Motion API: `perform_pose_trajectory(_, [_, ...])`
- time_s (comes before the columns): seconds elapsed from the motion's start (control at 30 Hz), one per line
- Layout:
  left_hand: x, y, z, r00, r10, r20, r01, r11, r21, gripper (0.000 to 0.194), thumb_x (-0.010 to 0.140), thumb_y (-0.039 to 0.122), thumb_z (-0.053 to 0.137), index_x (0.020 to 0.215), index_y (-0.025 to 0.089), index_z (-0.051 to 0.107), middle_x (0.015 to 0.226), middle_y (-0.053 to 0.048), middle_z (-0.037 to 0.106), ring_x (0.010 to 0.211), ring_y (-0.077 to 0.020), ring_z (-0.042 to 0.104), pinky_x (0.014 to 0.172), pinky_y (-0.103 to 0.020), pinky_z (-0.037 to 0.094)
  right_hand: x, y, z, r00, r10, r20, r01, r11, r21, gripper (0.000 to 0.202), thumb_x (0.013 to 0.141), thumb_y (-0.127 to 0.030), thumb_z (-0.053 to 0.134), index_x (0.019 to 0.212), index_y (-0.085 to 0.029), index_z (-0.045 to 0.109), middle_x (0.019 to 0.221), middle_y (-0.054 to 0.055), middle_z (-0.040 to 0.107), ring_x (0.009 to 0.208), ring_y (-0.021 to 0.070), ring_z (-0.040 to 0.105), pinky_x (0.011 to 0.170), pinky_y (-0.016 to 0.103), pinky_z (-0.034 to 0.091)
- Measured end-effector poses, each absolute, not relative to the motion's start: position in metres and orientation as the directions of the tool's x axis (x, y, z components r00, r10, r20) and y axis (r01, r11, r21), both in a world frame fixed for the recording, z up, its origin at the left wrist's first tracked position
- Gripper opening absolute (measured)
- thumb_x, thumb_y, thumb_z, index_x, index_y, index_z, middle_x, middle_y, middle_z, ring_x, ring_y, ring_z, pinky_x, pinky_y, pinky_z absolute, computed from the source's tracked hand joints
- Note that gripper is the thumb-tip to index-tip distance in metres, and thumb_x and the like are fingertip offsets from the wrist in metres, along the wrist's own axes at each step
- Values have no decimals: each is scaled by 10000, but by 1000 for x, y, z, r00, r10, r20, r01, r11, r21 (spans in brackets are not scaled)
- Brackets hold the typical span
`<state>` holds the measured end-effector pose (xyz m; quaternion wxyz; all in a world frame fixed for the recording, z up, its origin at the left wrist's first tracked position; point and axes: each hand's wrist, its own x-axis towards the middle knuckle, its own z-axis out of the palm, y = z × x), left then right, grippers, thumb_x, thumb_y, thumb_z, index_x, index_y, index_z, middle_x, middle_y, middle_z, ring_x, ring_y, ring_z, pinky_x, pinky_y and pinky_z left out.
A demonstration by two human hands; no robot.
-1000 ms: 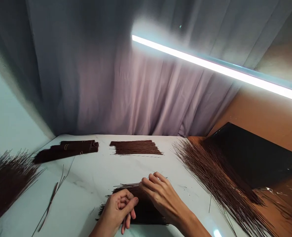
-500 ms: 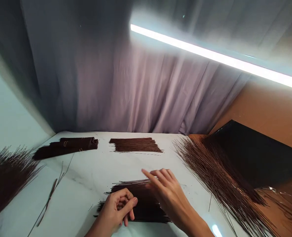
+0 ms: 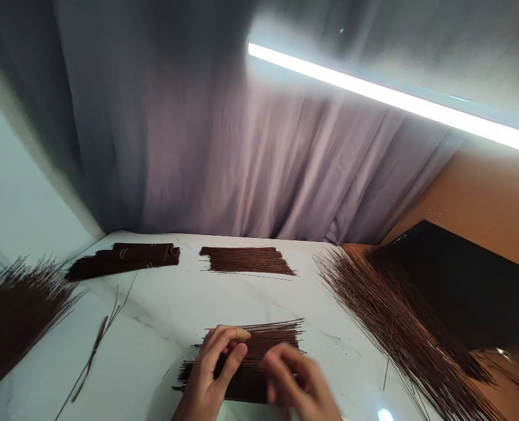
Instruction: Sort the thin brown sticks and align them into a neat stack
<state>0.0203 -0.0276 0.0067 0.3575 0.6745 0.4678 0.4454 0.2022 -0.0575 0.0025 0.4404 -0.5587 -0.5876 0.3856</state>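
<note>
A flat stack of thin dark brown sticks [image 3: 272, 339] lies on the white marbled table [image 3: 154, 351] at the lower middle. My left hand [image 3: 218, 365] rests at the left part of the stack, its fingers bent and its thumb apart from the index finger. Nothing shows between them. Over the right part of the stack is my right hand [image 3: 297, 377], blurred, with curled fingers; what they hold, if anything, cannot be made out.
Tied dark bundles [image 3: 143, 256] lie at the back left, a smaller stick pile [image 3: 251, 260] at the back middle. Loose long sticks [image 3: 400, 327] spread on the right beside a black panel [image 3: 461, 286]. Another heap [image 3: 18, 321] is at the far left.
My right hand has come down and its outstretched fingers have curled. My left hand has opened a little between thumb and index finger. The view has shifted slightly.
</note>
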Motion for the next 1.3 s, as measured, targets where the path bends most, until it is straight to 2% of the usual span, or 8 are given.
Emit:
perform_pose_trajectory(0.13, [12, -16, -4, 371, 881, 294, 636, -471, 611, 156, 944, 140, 610, 976, 270, 689, 1030, -19, 699, 979, -248, 653, 888, -391, 527, 354, -44, 33, 318, 866, 385, 812, -40, -582, 584, 825, -772, 505, 958, -259, 751, 695, 60, 672, 540, 215, 616, 497, 312, 454])
perform_pose_trajectory(0.23, [13, -14, -10, 467, 821, 329, 710, -570, 414, 199, 959, 68, 545, 923, 232, 652, 952, -19, 697, 887, -241, 673, 816, -397, 548, 451, -44, 27, 402, 795, 453, 912, -303, -278, 571, 771, -803, 468, 840, -322, 769, 719, 133, 670, 561, 296, 596, 449, 389, 362])
perform_pose_trajectory(0.43, [19, -11, -29, 538, 601, 591, 766, -642, -43, 393, 1059, 83, 259, 1003, 150, 642, 885, -69, 749, 795, -240, 742, 810, -408, 570, 437, -37, 23, 231, 715, 659, 970, -226, -96, 607, 916, -736, 315, 986, -267, 694, 939, 192, 654, 844, 362, 561, 560, 457, 437])
perform_pose_trajectory(0.53, [18, -8, -37, 578, 504, 642, 762, -614, -204, 413, 1066, 60, 228, 1096, 103, 638, 955, -89, 774, 868, -231, 758, 860, -383, 564, 364, -1, 31, 11, 752, 659, 996, 51, -75, 393, 1008, -536, 384, 1035, -244, 646, 1016, 139, 632, 965, 326, 561, 761, 452, 503])
perform_pose_trajectory(0.67, [17, -7, -38, 571, 558, 602, 766, -626, -147, 365, 1054, 52, 278, 1033, 140, 631, 928, -72, 746, 841, -239, 745, 844, -412, 568, 294, 78, 19, -284, 841, 462, 915, 381, -132, 134, 1006, -258, 518, 1068, -236, 635, 1069, 100, 650, 1011, 265, 586, 867, 407, 518])
perform_pose_trajectory(0.83, [14, -9, -27, 568, 707, 421, 733, -668, 132, 281, 1043, 96, 371, 935, 222, 598, 934, -30, 698, 854, -237, 712, 801, -417, 579, 282, 141, -14, -383, 871, 308, 892, 435, -120, 192, 980, -309, 644, 1107, -166, 656, 1095, 61, 677, 938, 194, 665, 815, 372, 576])
perform_pose_trajectory(1.13, [14, -3, -37, 615, 539, 575, 732, -662, -162, 326, 1052, 56, 330, 1106, 151, 637, 1011, -77, 763, 935, -226, 750, 894, -377, 597, 276, 117, -17, -452, 855, 257, 887, 461, 25, 252, 980, -300, 646, 1182, -149, 632, 1185, 78, 653, 1029, 223, 657, 879, 425, 567])
perform_pose_trajectory(1.3, [13, -15, -9, 574, 693, 436, 755, -654, 46, 346, 1037, 40, 293, 1084, 179, 606, 957, -54, 681, 902, -214, 718, 949, -423, 580, 298, 84, 11, -451, 849, 277, 883, 470, -2, 232, 892, 59, 464, 877, -135, 590, 934, 115, 626, 941, 255, 577, 803, 375, 523])
